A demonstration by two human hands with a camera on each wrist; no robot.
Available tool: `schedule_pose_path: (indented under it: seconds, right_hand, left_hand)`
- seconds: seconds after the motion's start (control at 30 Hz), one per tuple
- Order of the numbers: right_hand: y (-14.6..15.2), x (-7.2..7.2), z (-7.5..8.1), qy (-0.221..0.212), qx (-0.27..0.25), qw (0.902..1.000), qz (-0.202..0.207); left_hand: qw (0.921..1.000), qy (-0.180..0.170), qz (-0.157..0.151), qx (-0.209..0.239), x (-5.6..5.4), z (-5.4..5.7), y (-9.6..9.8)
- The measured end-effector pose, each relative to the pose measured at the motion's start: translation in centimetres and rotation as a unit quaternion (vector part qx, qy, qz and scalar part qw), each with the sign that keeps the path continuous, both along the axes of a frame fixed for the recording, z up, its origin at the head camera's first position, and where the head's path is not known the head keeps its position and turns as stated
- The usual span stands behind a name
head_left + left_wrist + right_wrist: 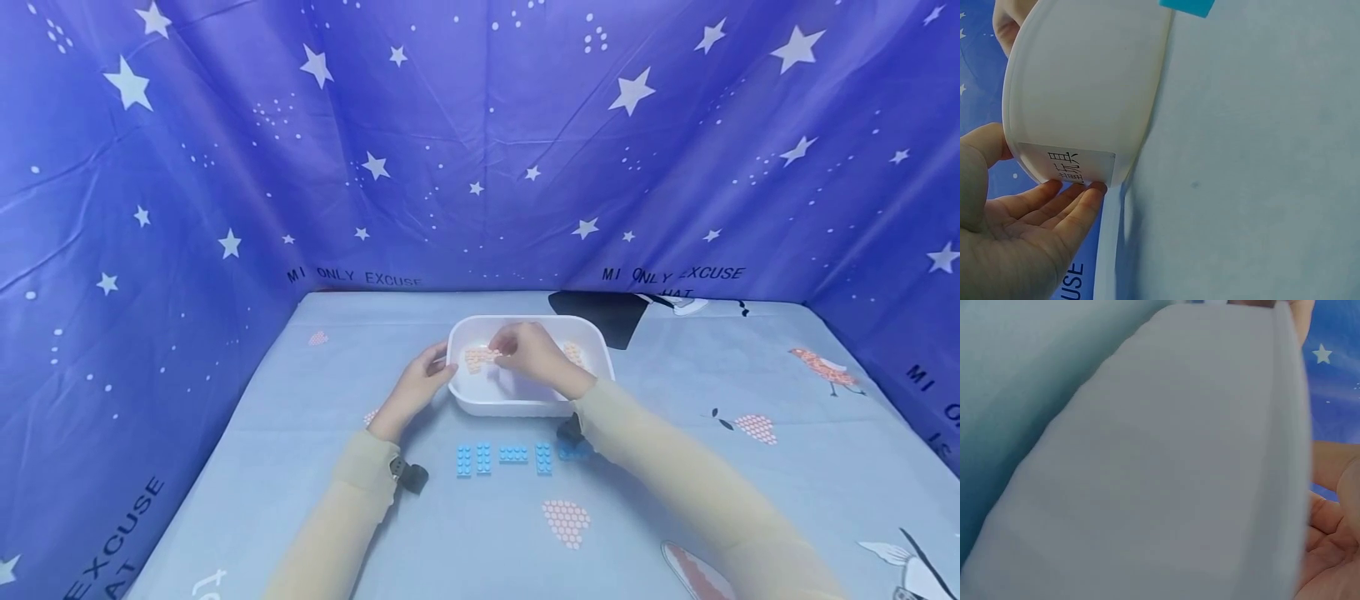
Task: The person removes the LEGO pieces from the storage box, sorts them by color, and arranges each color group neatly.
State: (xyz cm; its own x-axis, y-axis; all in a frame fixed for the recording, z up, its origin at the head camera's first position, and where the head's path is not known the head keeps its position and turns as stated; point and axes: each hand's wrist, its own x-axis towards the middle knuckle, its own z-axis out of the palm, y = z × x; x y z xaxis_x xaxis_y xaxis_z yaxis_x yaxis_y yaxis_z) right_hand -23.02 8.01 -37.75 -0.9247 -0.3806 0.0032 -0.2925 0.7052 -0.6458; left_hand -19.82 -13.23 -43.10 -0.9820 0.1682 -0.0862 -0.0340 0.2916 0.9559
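Observation:
A white plastic bin (517, 408) stands on the cloth, with orange toy bricks (474, 360) lying inside at the left and more orange bricks (573, 353) at the right. My left hand (420, 379) grips the bin's left end. In the left wrist view its thumb is at the rim and its fingertips touch the outer wall by a printed label (1094, 161). Over the bin's inside, my right hand (534, 354) pinches an orange brick (492, 354), mostly hidden by the fingers. In the right wrist view the bin's wall covers most of the picture.
Several blue bricks (513, 454) lie in a row in front of the bin, the rightmost partly behind the right wrist's camera (572, 431). A patterned pale blue cloth (300, 467) covers the table. Purple star-printed curtains (480, 150) enclose the back and sides.

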Motion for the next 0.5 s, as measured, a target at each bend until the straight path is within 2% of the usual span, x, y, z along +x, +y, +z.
schedule_pose_path:
  seconds: [0.13, 0.5]
  right_hand:
    - [0.2, 0.8, 0.7, 0.013, -0.006, 0.9999, -0.002]
    - [0.8, 2.9, 2.1, 0.015, -0.018, 0.9997, -0.003]
  left_hand:
    - [1.0, 0.002, -0.002, -0.002, 0.0, 0.1, 0.0]
    - [1.0, 0.0, -0.004, -0.008, 0.1, 0.1, 0.0]
